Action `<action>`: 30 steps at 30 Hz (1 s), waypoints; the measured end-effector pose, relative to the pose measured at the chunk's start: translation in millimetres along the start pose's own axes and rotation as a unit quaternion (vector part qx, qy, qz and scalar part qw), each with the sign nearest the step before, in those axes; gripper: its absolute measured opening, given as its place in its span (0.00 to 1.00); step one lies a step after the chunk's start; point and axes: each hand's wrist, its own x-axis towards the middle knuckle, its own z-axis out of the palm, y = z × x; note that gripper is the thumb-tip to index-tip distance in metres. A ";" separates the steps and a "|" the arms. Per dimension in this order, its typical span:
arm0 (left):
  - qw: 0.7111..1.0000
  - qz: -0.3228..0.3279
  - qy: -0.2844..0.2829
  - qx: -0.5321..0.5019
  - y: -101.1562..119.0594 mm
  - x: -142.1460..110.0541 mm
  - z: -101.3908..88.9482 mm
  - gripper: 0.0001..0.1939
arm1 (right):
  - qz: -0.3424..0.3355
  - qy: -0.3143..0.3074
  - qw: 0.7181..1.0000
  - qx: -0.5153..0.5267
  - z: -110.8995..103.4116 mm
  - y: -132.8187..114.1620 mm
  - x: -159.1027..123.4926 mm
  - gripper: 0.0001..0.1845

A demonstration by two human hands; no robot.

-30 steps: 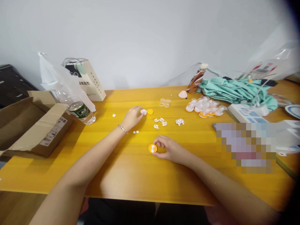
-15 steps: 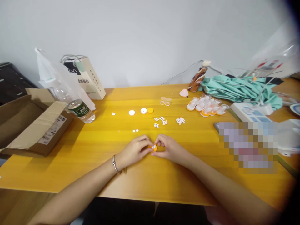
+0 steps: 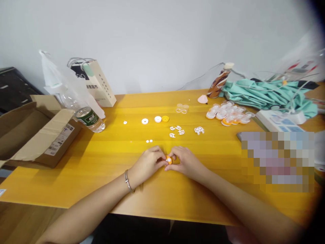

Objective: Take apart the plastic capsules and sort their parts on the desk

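Observation:
Both my hands meet near the middle of the yellow table [image 3: 76, 169]. My left hand [image 3: 148, 164] and my right hand [image 3: 184, 162] pinch the same small orange disc [image 3: 169, 160] with a white piece on top of it. Their fingers are curled round it. Farther back lie a white ring [image 3: 145, 121], a white disc [image 3: 157, 119] and a yellow disc [image 3: 165, 118]. Two tiny white dots [image 3: 149, 141] sit just beyond my left hand. Small white cut-out pieces [image 3: 177, 131] lie behind my right hand.
An open cardboard box [image 3: 35, 132] sits at the left edge, beside a lying water bottle [image 3: 88, 118] and a paper bag [image 3: 98, 84]. At the back right are a heap of orange and clear parts [image 3: 228, 115], a brown bottle [image 3: 219, 81] and teal cloth [image 3: 264, 95].
My left hand came back from the white disc at the rear and joined my right hand on the orange disc. The view has shifted slightly.

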 end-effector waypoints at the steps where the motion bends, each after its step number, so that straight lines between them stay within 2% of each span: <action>1: 1.000 -0.005 -0.002 0.016 1.6 0.0 -0.3 0.06 | 0.001 0.002 1.000 -0.001 0.3 -0.1 -0.1 0.19; 10: 0.995 -0.015 0.000 0.103 6.3 -1.4 2.9 0.05 | 0.018 0.015 0.999 -0.022 3.4 -1.6 0.3 0.13; 19: 0.998 -0.020 -0.008 0.063 4.3 -1.5 -0.8 0.03 | -0.008 -0.006 1.000 0.013 -1.9 0.8 -0.2 0.12; 30: 0.998 -0.013 0.009 0.053 3.3 -2.2 -0.1 0.01 | -0.017 0.007 1.000 0.005 0.1 1.0 -0.5 0.11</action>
